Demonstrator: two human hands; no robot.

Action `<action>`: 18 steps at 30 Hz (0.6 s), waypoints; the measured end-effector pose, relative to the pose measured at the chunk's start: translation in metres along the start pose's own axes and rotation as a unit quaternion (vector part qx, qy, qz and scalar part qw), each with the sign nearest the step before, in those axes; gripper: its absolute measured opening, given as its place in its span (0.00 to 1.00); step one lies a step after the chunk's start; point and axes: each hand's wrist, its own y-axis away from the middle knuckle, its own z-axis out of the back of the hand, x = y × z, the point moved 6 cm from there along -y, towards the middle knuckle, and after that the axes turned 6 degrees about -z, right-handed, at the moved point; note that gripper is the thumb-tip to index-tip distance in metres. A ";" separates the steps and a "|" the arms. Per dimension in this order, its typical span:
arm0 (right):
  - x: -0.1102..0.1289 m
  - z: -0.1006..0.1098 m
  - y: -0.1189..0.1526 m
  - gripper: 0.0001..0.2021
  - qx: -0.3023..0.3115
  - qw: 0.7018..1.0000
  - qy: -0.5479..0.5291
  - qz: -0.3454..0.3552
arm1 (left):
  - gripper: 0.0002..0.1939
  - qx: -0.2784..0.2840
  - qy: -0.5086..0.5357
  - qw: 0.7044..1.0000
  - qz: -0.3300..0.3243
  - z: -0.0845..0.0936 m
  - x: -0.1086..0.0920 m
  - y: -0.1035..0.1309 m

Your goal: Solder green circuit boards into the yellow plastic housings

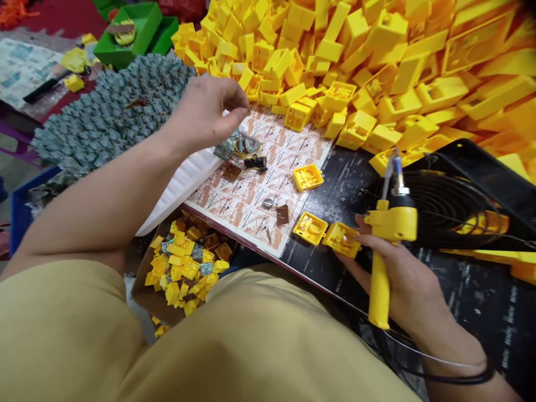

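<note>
My right hand (402,273) is wrapped round a yellow soldering gun (382,279), its metal tip pointing up and away from me. Fingers of the same hand also touch a small open yellow casing (341,239). Left of it lies another open casing half (310,228), and a third half (308,177) sits farther back. My left hand (213,109) hovers over the patterned sheet with thumb and fingers curled together. Whatever is between its fingertips, if anything, is hidden. Just below it are a green circuit board (224,149) and a black bundle of wires (255,162).
Yellow casings (301,56) are heaped along the back. Grey-green parts (113,111) are piled at left beside green trays (129,36). A black coil-shaped stand (435,201) is at right. Below the table edge, a box of yellow pieces (184,268) stands. Brown square (283,215) lies on the sheet.
</note>
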 end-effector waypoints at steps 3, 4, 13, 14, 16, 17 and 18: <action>0.005 -0.003 -0.004 0.21 -0.017 1.000 0.024 0.003 | 0.15 -0.019 0.047 0.998 -0.028 0.014 -0.012 0.000; 0.008 -0.004 -0.006 0.20 -0.015 0.999 0.029 0.015 | 0.15 0.001 0.035 0.999 -0.038 0.010 -0.015 0.001; 0.008 -0.002 -0.008 0.23 -0.014 0.999 0.028 0.020 | 0.18 -0.015 -0.093 0.996 0.013 -0.044 0.040 -0.002; 0.007 -0.003 -0.007 0.23 -0.017 0.999 0.027 0.021 | 0.18 -0.018 -0.082 0.996 0.010 -0.051 0.047 -0.006; 0.007 -0.004 -0.007 0.23 -0.020 0.999 0.024 0.028 | 0.15 -0.030 -0.052 0.998 -0.001 -0.064 0.054 -0.013; 0.007 -0.005 -0.006 0.23 -0.018 0.999 0.022 0.033 | 0.13 -0.037 -0.033 0.999 -0.002 -0.070 0.056 -0.015; 0.007 -0.005 -0.006 0.23 -0.017 0.999 0.019 0.036 | 0.11 -0.044 -0.010 0.999 0.001 -0.074 0.057 -0.016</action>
